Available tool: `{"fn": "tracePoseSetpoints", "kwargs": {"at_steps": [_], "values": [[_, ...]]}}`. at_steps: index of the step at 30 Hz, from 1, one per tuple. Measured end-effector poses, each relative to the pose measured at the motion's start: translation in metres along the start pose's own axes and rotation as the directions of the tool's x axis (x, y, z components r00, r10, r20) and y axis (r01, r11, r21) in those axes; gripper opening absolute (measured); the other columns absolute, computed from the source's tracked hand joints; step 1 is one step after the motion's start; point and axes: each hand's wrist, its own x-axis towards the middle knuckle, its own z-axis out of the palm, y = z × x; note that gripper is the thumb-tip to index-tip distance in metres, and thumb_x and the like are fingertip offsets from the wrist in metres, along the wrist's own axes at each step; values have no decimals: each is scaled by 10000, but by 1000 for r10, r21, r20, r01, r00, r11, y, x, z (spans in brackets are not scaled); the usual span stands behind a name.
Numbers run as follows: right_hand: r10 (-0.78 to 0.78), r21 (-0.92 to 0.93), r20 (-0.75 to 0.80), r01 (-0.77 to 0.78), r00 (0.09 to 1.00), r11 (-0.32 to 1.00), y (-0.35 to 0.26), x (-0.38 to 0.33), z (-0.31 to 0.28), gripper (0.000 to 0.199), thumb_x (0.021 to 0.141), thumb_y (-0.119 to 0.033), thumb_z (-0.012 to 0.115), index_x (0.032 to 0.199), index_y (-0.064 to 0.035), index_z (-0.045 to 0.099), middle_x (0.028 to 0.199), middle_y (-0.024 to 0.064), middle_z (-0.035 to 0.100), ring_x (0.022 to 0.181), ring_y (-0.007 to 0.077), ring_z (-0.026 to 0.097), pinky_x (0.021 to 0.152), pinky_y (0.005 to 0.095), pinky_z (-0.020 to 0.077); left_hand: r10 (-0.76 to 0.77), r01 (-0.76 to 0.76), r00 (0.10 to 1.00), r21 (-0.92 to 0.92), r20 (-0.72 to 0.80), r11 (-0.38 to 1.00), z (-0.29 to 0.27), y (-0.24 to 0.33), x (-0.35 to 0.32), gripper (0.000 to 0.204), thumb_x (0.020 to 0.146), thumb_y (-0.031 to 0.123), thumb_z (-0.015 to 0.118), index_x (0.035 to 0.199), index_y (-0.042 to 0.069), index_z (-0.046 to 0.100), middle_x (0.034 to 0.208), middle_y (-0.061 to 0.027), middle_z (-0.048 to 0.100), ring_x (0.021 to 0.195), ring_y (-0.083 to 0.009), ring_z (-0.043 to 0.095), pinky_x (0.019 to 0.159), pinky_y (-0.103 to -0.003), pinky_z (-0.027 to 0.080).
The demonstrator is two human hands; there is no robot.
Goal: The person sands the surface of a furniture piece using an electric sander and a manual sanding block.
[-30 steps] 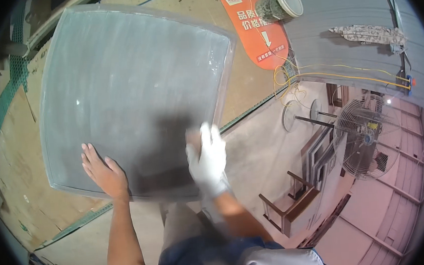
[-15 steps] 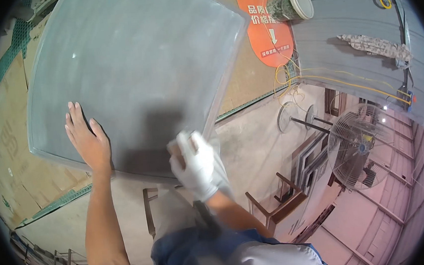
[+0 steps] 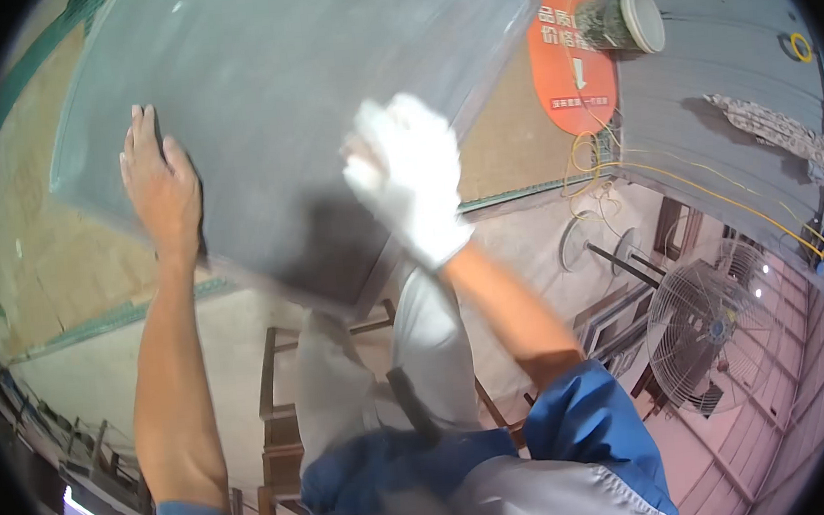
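Note:
A large grey panel (image 3: 264, 95) with a paler rim lies across the work surface in front of me. My left hand (image 3: 162, 185), bare, rests flat near the panel's left edge, fingers stretched away from me. My right hand (image 3: 410, 175) wears a white glove and is over the right part of the panel, its fingers curled. A small brownish patch shows at the glove's left side; blur hides whether it is a held thing or part of the hand. A dark shadow falls on the panel below the glove.
Brown cardboard (image 3: 22, 278) covers the surface around the panel. An orange sign (image 3: 577, 80) and a stained bucket (image 3: 643, 21) are at the far right. Yellow cord (image 3: 696, 175) runs past a large fan (image 3: 698, 327). A wooden stool (image 3: 281, 432) is by my legs.
My gloved right hand has moved away from me and to the right over the panel. My left hand still lies flat near the left edge. The whole view has shifted.

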Motion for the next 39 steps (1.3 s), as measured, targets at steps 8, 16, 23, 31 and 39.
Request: {"fn": "tracePoseSetpoints", "kwargs": {"at_steps": [8,16,23,31,39], "values": [[-295,-129,-372,265,880,955,-1,-28,7,368,798,-266,771,1120,-107,690,1052,163,618,961,338,606,758,465,521,-770,683,620,-378,-152,625,18,14,-62,720,1105,365,398,1565,-164,228,1573,-407,370,1475,-505,380,1229,-519,324],[-252,-118,-292,226,923,967,-46,-71,33,473,781,-253,825,1212,-104,698,1163,178,639,1031,357,638,840,468,550,-817,754,573,-433,65,494,-2,9,-61,639,1106,405,302,1399,-161,342,1281,-409,616,1183,-557,610,1050,-570,469],[-416,-169,-292,382,861,909,-67,-92,53,224,823,-244,779,1002,-138,697,932,98,640,796,270,645,696,412,563,-807,801,583,-232,94,552,24,-34,-58,635,1098,419,274,1370,-148,360,1244,-406,633,1187,-530,624,1043,-575,477],[-340,-49,-252,339,906,939,-62,-103,67,373,786,-354,748,1090,-140,722,1005,87,612,781,315,631,706,477,538,-830,810,551,-293,85,508,12,-12,-58,658,1098,430,276,1346,-166,406,1320,-405,596,1226,-517,606,1058,-563,466],[-217,73,-269,245,938,967,-5,-22,22,344,730,-323,746,997,-108,767,933,89,747,889,348,689,817,451,556,-825,773,564,-371,33,514,-4,7,-60,675,1105,418,290,1363,-196,400,1317,-421,584,1235,-550,574,1081,-550,437]]}}
